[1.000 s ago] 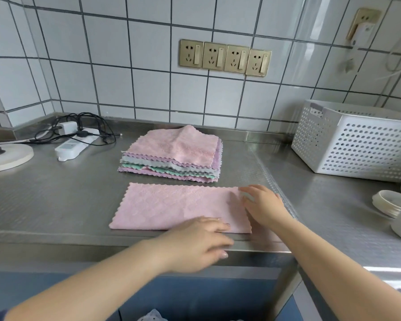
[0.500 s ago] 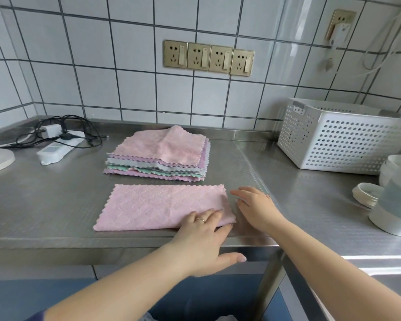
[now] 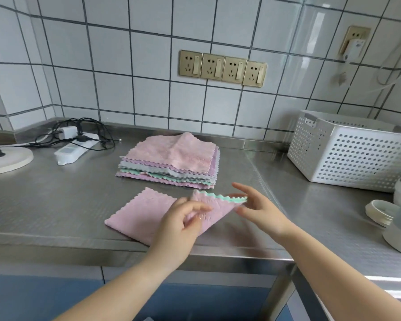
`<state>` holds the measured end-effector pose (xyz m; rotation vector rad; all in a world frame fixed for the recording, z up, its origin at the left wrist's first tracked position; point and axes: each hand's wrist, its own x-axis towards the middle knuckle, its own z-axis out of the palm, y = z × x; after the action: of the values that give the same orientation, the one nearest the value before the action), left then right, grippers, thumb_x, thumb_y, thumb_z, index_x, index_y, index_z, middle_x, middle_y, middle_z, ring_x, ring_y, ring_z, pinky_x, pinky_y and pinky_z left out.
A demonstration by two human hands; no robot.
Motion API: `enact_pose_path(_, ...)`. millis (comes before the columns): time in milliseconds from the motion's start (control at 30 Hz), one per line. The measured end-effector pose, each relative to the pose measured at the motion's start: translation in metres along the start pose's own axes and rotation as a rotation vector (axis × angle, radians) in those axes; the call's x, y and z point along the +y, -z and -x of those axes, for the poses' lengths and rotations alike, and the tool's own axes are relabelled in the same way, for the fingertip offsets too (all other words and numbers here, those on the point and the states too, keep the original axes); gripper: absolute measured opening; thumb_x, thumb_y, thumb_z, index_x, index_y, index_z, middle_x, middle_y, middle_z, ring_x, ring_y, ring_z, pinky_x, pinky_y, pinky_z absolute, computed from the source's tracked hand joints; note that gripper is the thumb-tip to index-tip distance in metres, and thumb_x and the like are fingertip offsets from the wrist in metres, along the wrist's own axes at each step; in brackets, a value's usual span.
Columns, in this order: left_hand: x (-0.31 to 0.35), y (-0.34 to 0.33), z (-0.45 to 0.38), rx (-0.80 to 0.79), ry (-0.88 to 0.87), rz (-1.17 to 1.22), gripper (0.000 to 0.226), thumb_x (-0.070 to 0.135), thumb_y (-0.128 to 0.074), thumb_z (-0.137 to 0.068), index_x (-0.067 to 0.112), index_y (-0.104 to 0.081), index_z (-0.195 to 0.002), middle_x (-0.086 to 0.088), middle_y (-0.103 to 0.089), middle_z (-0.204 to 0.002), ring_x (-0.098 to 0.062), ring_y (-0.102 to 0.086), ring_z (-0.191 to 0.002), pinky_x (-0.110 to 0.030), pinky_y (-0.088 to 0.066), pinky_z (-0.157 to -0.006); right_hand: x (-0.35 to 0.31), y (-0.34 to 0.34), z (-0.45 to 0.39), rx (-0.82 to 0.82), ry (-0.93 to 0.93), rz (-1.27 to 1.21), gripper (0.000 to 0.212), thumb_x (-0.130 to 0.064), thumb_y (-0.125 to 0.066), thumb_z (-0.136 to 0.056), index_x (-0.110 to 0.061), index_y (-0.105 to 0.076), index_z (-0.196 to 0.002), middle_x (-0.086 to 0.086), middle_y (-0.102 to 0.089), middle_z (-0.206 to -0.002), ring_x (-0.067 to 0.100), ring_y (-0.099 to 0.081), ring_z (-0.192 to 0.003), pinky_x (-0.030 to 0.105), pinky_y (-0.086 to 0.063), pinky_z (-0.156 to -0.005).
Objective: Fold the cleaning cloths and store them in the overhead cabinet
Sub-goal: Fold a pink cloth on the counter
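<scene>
1. Sitting at the far left of the steel worktop (image 3: 44,200), a round white base (image 3: 5,158) and a white power strip (image 3: 72,151) with its tangle of black cables are well apart from the folding, likely pushed back to leave room.

2. Lying near the front edge, the pink cloth (image 3: 139,214) is half folded already; its left part rests flat on the worktop, which anchors it while the right end is raised.

3. Pinching the lifted flap from the near side, the left hand (image 3: 181,228) has thumb and curled fingers (image 3: 195,208) closed on the fabric, probably to steer the next fold leftward over the flat half.

4. Waiting behind, the stack of cloths (image 3: 169,161) lies square and close, within easy reach; whether these are folded I cannot tell, so I judge the task to be early, with nothing stored yet.

5. Holding the flap's upper right corner, where a green scalloped edge shows, the right hand (image 3: 257,209) has its thumb under the edge while the other fingers stay spread and fairly straight; a light hold that keeps the corner taut.

6. Standing at the right, a white perforated basket (image 3: 347,149) and white jars with a loose lid (image 3: 380,212) are clear of the cloths. The overhead cabinet is not in view.
</scene>
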<state>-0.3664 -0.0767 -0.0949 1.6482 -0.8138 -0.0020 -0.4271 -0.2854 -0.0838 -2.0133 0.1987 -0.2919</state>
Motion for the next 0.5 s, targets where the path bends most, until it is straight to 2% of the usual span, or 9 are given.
enact_pose_path(67,0.000,0.013,0.000,0.066,0.119,0.184,0.039,-0.004,-0.051,-0.089,0.032,-0.069,-0.088,0.020,-0.067,-0.095,0.012,-0.057,-0.087,-0.003,-0.038,-0.072,-0.009,-0.007,-0.007,-0.016,0.011,-0.118,0.031,-0.008,-0.060,-0.090,-0.020,-0.058,-0.118,-0.002,-0.068,-0.114,0.003,-0.063,-0.101,0.013,-0.048,-0.087)
enact_pose_path(133,-0.003,0.025,0.001,0.100,0.229,0.334,0.037,-0.003,-0.050,-0.090,0.029,-0.070,-0.091,0.025,-0.068,-0.099,0.017,-0.057,-0.092,-0.006,-0.041,-0.075,-0.015,-0.017,-0.016,-0.004,0.031,-0.142,0.017,-0.009,-0.060,-0.090,-0.010,-0.065,-0.106,0.004,-0.071,-0.107,0.006,-0.064,-0.096,0.016,-0.048,-0.089)
enact_pose_path(200,-0.010,0.045,0.006,0.089,0.265,0.309,0.035,0.003,-0.051,-0.089,0.032,-0.070,-0.096,0.022,-0.067,-0.103,0.008,-0.059,-0.090,-0.014,-0.041,-0.079,-0.020,-0.035,-0.033,0.007,0.012,-0.158,0.010,-0.012,-0.061,-0.090,-0.009,-0.068,-0.095,0.002,-0.072,-0.095,0.010,-0.063,-0.089,0.025,-0.047,-0.091)
enact_pose_path(267,-0.020,0.065,0.012,0.020,0.215,0.089,0.040,0.008,-0.052,-0.089,0.043,-0.063,-0.103,0.018,-0.059,-0.114,0.002,-0.055,-0.095,-0.011,-0.039,-0.084,-0.024,-0.053,-0.049,0.011,-0.013,-0.137,0.008,-0.015,-0.062,-0.089,-0.012,-0.070,-0.088,-0.002,-0.069,-0.086,0.011,-0.060,-0.081,0.030,-0.046,-0.086)
enact_pose_path(333,-0.032,0.085,0.018,-0.029,0.137,-0.229,0.047,0.011,-0.052,-0.089,0.051,-0.050,-0.113,0.031,-0.043,-0.123,0.008,-0.047,-0.105,-0.003,-0.034,-0.087,-0.026,-0.072,-0.064,0.016,-0.039,-0.069,0.009,-0.020,-0.066,-0.087,-0.013,-0.070,-0.086,-0.003,-0.065,-0.081,0.011,-0.055,-0.077,0.026,-0.042,-0.076)
enact_pose_path(400,-0.040,0.100,0.023,-0.032,0.075,-0.464,0.051,0.014,-0.051,-0.088,0.048,-0.046,-0.126,0.035,-0.037,-0.123,0.001,-0.047,-0.096,-0.009,-0.038,-0.086,-0.028,-0.087,-0.077,0.036,-0.048,0.093,0.014,-0.028,-0.068,-0.085,-0.015,-0.067,-0.080,-0.004,-0.058,-0.076,0.009,-0.049,-0.071,0.020,-0.036,-0.068)
enact_pose_path(500,-0.053,0.117,0.026,0.015,0.059,-0.715,0.053,0.018,-0.056,-0.081,0.036,-0.048,-0.131,0.018,-0.050,-0.120,-0.017,-0.057,-0.085,-0.023,-0.044,-0.082,-0.035,-0.107,-0.095,0.017,-0.014,0.398,0.021,-0.037,-0.066,-0.085,-0.025,-0.057,-0.070,-0.008,-0.053,-0.067,0.009,-0.044,-0.064,0.016,-0.033,-0.057)
